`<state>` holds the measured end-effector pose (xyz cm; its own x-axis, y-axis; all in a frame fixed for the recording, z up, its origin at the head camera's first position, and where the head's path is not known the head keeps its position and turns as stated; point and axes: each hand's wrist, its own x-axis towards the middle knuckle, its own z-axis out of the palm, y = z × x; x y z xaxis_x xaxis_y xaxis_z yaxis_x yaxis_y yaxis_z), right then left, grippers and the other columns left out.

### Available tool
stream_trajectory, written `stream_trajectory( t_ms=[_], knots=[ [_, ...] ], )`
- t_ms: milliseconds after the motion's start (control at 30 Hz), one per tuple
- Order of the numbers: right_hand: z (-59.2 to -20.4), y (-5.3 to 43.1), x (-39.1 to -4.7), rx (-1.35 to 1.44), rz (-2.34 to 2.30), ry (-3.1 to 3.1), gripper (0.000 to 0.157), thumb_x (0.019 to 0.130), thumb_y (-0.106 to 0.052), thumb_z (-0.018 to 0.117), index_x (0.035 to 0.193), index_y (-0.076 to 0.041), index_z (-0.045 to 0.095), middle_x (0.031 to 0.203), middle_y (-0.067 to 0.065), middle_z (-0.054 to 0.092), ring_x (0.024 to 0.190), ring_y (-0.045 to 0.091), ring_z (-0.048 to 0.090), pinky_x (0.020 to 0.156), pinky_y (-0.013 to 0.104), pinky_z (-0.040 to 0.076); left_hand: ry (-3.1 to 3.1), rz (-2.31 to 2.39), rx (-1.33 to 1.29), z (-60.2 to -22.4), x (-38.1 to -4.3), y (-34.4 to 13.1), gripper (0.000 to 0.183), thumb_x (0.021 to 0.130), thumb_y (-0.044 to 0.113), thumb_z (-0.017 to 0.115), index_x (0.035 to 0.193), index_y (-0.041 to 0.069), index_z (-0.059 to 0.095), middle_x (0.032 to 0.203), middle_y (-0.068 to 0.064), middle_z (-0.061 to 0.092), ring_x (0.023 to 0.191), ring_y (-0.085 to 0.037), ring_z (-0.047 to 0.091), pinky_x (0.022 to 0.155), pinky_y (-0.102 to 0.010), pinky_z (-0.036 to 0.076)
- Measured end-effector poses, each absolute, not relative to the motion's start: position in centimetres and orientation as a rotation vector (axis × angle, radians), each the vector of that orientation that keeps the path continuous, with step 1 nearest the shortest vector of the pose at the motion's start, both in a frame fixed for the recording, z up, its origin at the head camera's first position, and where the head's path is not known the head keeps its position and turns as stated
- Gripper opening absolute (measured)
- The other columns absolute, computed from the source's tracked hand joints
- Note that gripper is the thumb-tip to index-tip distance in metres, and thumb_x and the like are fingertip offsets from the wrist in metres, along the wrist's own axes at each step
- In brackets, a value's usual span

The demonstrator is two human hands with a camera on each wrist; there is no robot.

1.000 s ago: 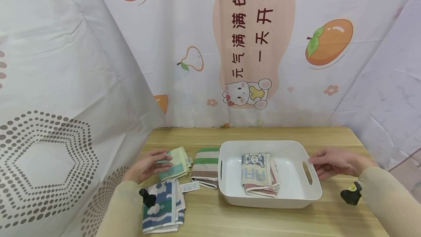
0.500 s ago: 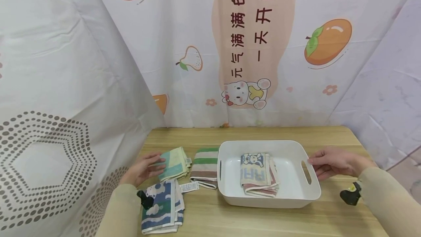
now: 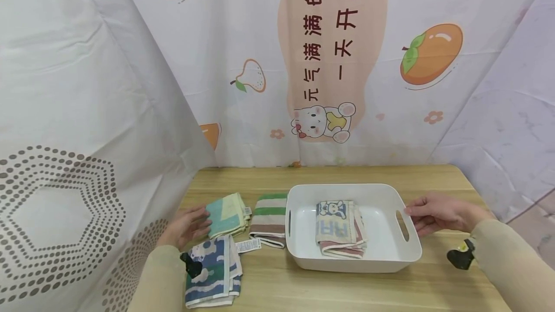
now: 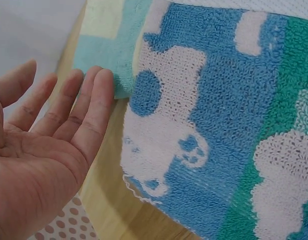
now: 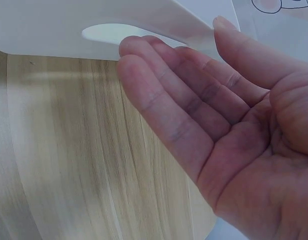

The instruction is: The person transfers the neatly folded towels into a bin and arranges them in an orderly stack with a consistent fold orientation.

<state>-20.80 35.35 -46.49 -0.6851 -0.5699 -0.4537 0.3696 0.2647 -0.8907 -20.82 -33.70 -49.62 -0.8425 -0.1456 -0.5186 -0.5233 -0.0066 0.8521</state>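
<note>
You seem to be at the handling step for the folded yellow-and-teal towel [image 3: 227, 215]. It lies at 9 o'clock from the white basket [image 3: 353, 266], and your left hand [image 3: 186, 225], fingers relaxed and grasping nothing, is at its 9 o'clock edge. Your right hand [image 3: 442, 213] rests loosely at the basket's 3 o'clock end, unclenched. Lifting the towel would call for pinching its edge (mind the blue towel [image 3: 217, 278] at 7 o'clock). Since a second ago, your left fingers have drawn back toward 9 o'clock, baring that edge.
</note>
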Motion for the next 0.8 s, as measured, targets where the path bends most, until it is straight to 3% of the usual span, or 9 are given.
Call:
stream_trajectory(
  t_ms=[400, 800],
  knots=[
    [-46.41, 35.34, -20.76, -0.195, -1.532, 1.748, 0.034, 0.109, -0.013, 0.048, 0.126, 0.012, 0.063, 0.107, 0.023, 0.074, 0.095, 0.030, 0.075, 0.084, 0.046, 0.061, 1.999, 1.901, -0.779, -49.96, -21.05, -34.13, 0.056, 0.107, 0.022, 0.054, 0.156, 0.002, 0.035, 0.146, -0.019, 0.047, 0.122, -0.030, 0.053, 0.104, -0.044, 0.053],
    [-46.33, 35.28, -20.70, -0.170, -1.515, 1.776, 0.036, 0.109, -0.015, 0.049, 0.130, 0.012, 0.060, 0.108, 0.022, 0.074, 0.095, 0.029, 0.075, 0.084, 0.046, 0.061, 1.879, 1.972, -0.850, -50.22, -20.65, -33.71, 0.063, 0.103, 0.030, 0.063, 0.156, 0.007, 0.038, 0.149, -0.019, 0.043, 0.131, -0.036, 0.047, 0.103, -0.047, 0.052]
  ],
)
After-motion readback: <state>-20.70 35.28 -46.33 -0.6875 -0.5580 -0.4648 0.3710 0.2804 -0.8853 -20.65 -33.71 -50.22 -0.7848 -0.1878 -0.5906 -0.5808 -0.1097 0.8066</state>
